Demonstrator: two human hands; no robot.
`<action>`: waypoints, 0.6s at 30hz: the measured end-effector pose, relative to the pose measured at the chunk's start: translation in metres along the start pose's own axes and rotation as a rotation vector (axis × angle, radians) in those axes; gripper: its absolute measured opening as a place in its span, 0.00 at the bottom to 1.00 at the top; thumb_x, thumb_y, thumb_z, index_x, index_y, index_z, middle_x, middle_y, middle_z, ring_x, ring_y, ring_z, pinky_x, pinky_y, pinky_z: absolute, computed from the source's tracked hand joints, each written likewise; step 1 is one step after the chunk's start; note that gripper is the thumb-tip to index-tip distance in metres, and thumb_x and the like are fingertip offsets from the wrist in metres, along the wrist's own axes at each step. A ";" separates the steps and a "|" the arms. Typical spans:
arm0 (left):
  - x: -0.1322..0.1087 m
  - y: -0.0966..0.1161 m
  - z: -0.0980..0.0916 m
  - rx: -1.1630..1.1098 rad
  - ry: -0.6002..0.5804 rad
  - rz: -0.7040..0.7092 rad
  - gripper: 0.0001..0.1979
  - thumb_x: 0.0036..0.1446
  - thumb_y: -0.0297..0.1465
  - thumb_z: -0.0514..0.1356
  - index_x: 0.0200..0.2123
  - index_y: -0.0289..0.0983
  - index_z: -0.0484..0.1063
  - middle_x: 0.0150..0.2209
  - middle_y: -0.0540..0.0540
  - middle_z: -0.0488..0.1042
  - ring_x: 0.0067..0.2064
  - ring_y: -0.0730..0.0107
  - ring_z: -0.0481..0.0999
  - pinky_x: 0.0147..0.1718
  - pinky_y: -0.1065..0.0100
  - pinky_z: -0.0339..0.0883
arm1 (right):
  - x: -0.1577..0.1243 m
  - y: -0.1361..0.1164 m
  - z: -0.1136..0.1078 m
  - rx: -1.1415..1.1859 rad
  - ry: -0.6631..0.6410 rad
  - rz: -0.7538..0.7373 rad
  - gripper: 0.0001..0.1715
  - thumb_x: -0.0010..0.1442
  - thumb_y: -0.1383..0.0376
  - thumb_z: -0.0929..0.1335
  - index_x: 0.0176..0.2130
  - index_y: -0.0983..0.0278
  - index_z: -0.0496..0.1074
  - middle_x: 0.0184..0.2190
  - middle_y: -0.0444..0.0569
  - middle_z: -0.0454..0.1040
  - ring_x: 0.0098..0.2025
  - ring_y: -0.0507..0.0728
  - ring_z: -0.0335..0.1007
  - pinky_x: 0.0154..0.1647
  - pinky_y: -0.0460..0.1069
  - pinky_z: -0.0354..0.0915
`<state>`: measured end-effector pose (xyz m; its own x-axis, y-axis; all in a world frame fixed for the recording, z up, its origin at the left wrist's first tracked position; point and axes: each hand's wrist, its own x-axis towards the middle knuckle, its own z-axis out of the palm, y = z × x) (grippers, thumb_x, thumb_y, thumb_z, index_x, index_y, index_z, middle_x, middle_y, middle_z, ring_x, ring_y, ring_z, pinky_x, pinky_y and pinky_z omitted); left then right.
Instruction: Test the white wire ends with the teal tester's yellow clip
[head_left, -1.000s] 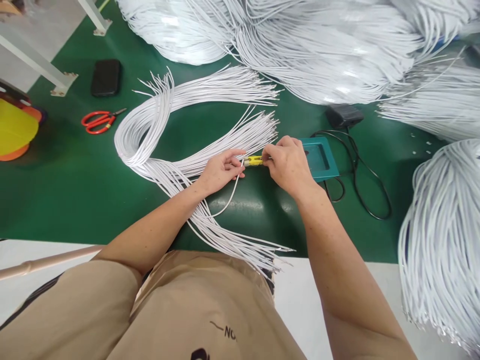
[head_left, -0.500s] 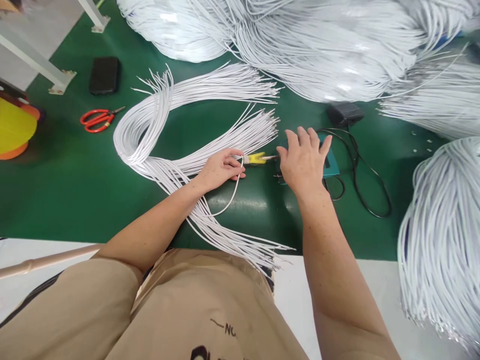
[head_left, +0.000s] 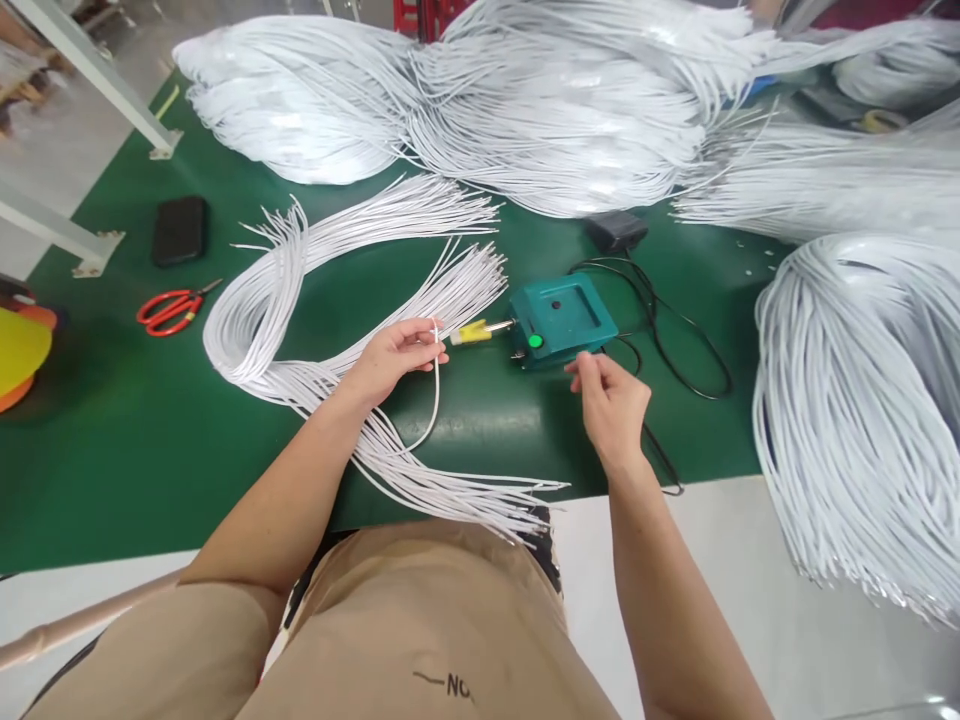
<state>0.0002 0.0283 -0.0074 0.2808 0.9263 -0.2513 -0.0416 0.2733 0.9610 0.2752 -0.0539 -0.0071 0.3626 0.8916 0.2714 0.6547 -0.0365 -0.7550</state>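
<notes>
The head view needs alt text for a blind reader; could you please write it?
A person's left hand holds a white wire beside a yellow piece at a teal device, with the right hand near it. White wire bundles and red-handled cutters lie on a green table.

Smooth, glossy green tabletop (head_left: pixel 105 450).

Left hand (head_left: pixel 397 357), right hand (head_left: pixel 613 405), that's two! One teal device (head_left: pixel 555 350) at two o'clock, one yellow piece (head_left: pixel 474 332) mid-dial, one pair of scissors (head_left: pixel 174 310) at nine, one black case (head_left: pixel 179 230) at ten, white wires (head_left: pixel 457 285) past counting!
</notes>
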 end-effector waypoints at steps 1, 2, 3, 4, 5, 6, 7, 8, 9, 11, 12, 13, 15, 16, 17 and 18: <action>0.000 0.001 0.000 0.009 -0.008 -0.002 0.23 0.42 0.35 0.73 0.43 0.34 0.75 0.32 0.50 0.73 0.36 0.68 0.81 0.30 0.74 0.69 | -0.008 0.008 -0.002 0.013 -0.033 0.031 0.24 0.66 0.53 0.64 0.25 0.63 0.74 0.18 0.42 0.69 0.22 0.50 0.62 0.30 0.47 0.60; -0.001 0.002 0.000 0.023 -0.015 0.002 0.23 0.42 0.35 0.73 0.42 0.34 0.75 0.32 0.49 0.74 0.36 0.67 0.81 0.30 0.74 0.69 | -0.014 0.015 -0.002 0.023 -0.051 0.052 0.24 0.65 0.53 0.64 0.25 0.63 0.74 0.19 0.42 0.70 0.22 0.50 0.63 0.31 0.46 0.59; -0.002 0.004 0.001 0.044 -0.026 0.012 0.22 0.43 0.36 0.73 0.41 0.34 0.75 0.32 0.49 0.74 0.36 0.67 0.81 0.31 0.73 0.69 | -0.018 0.020 -0.001 0.029 -0.057 0.065 0.24 0.65 0.53 0.64 0.25 0.63 0.74 0.19 0.42 0.70 0.23 0.50 0.63 0.31 0.46 0.59; -0.004 0.005 0.002 0.071 -0.043 0.029 0.21 0.44 0.37 0.72 0.40 0.34 0.75 0.33 0.48 0.75 0.37 0.67 0.81 0.31 0.72 0.70 | -0.020 0.023 0.000 0.031 -0.054 0.072 0.24 0.65 0.53 0.64 0.25 0.63 0.75 0.20 0.43 0.71 0.23 0.50 0.64 0.32 0.46 0.59; -0.007 0.008 0.003 0.110 -0.072 0.044 0.20 0.45 0.37 0.71 0.40 0.34 0.75 0.34 0.47 0.76 0.38 0.66 0.81 0.33 0.71 0.71 | -0.021 0.025 0.001 0.028 -0.048 0.074 0.23 0.65 0.54 0.64 0.25 0.63 0.75 0.21 0.43 0.72 0.24 0.51 0.64 0.32 0.47 0.60; -0.012 0.011 0.006 0.164 -0.118 0.059 0.20 0.47 0.38 0.70 0.42 0.34 0.75 0.35 0.46 0.77 0.39 0.65 0.81 0.35 0.70 0.72 | -0.021 0.026 0.003 0.021 -0.044 0.072 0.23 0.65 0.54 0.64 0.25 0.63 0.75 0.21 0.43 0.72 0.24 0.51 0.65 0.32 0.47 0.60; -0.017 0.015 0.008 0.236 -0.184 0.067 0.22 0.49 0.38 0.69 0.45 0.34 0.74 0.38 0.44 0.79 0.42 0.63 0.81 0.38 0.67 0.73 | -0.020 0.025 0.004 0.014 -0.045 0.066 0.23 0.65 0.54 0.64 0.25 0.63 0.75 0.20 0.44 0.72 0.24 0.51 0.65 0.33 0.47 0.60; -0.024 0.019 0.011 0.331 -0.261 0.068 0.25 0.51 0.38 0.68 0.51 0.35 0.73 0.43 0.41 0.79 0.47 0.60 0.80 0.43 0.64 0.74 | -0.020 0.024 0.005 0.011 -0.049 0.058 0.23 0.65 0.54 0.64 0.26 0.63 0.75 0.20 0.44 0.72 0.24 0.51 0.66 0.33 0.47 0.60; -0.032 0.023 0.014 0.440 -0.327 0.078 0.30 0.51 0.38 0.67 0.57 0.37 0.69 0.49 0.39 0.78 0.53 0.57 0.77 0.48 0.62 0.73 | -0.019 0.023 0.006 0.014 -0.047 0.050 0.23 0.65 0.54 0.63 0.26 0.63 0.76 0.20 0.44 0.73 0.25 0.52 0.66 0.34 0.47 0.60; -0.051 0.031 0.016 0.674 -0.380 0.109 0.36 0.55 0.40 0.65 0.65 0.42 0.60 0.61 0.40 0.70 0.61 0.56 0.70 0.53 0.59 0.71 | -0.019 0.022 0.007 0.027 -0.035 0.039 0.24 0.65 0.54 0.63 0.25 0.63 0.75 0.21 0.44 0.73 0.26 0.52 0.68 0.35 0.47 0.60; -0.061 0.034 0.014 0.787 -0.394 0.121 0.37 0.56 0.41 0.63 0.67 0.44 0.56 0.63 0.41 0.67 0.63 0.56 0.68 0.55 0.58 0.70 | -0.019 0.022 0.007 0.036 -0.028 0.037 0.24 0.66 0.54 0.63 0.25 0.63 0.75 0.21 0.45 0.74 0.27 0.52 0.68 0.35 0.47 0.60; -0.071 0.036 0.011 0.896 -0.409 0.120 0.38 0.57 0.43 0.62 0.68 0.45 0.54 0.64 0.42 0.66 0.63 0.55 0.68 0.56 0.56 0.69 | -0.020 0.022 0.007 0.041 -0.023 0.035 0.24 0.66 0.54 0.63 0.26 0.63 0.75 0.22 0.45 0.74 0.27 0.52 0.69 0.35 0.47 0.60; -0.089 0.034 0.000 1.114 -0.454 0.079 0.38 0.58 0.48 0.60 0.68 0.47 0.54 0.65 0.44 0.65 0.62 0.53 0.70 0.56 0.54 0.69 | -0.021 0.022 0.008 0.041 -0.022 0.031 0.24 0.66 0.54 0.63 0.26 0.63 0.76 0.22 0.45 0.74 0.27 0.52 0.69 0.35 0.47 0.60; -0.098 0.030 -0.007 1.217 -0.490 0.090 0.38 0.56 0.50 0.59 0.68 0.47 0.55 0.66 0.44 0.64 0.63 0.51 0.68 0.58 0.53 0.67 | -0.022 0.023 0.008 0.036 -0.025 0.027 0.24 0.66 0.54 0.63 0.26 0.63 0.76 0.22 0.45 0.74 0.27 0.52 0.68 0.35 0.47 0.59; -0.106 0.025 -0.015 1.313 -0.501 0.130 0.40 0.55 0.52 0.60 0.68 0.45 0.55 0.67 0.43 0.63 0.65 0.50 0.66 0.61 0.52 0.64 | -0.022 0.023 0.008 0.028 -0.028 0.024 0.23 0.66 0.55 0.63 0.26 0.63 0.76 0.22 0.45 0.74 0.27 0.52 0.68 0.34 0.47 0.59; -0.114 0.018 -0.023 1.407 -0.503 0.185 0.44 0.54 0.53 0.60 0.68 0.42 0.54 0.67 0.40 0.61 0.67 0.48 0.63 0.63 0.50 0.61 | -0.022 0.023 0.008 0.021 -0.031 0.022 0.23 0.66 0.55 0.63 0.26 0.63 0.76 0.22 0.45 0.74 0.27 0.53 0.68 0.34 0.47 0.59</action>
<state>-0.0544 -0.0664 0.0363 0.6769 0.6561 -0.3337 0.7342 -0.5693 0.3700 0.2766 -0.0704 -0.0354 0.3556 0.9043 0.2363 0.6328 -0.0469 -0.7729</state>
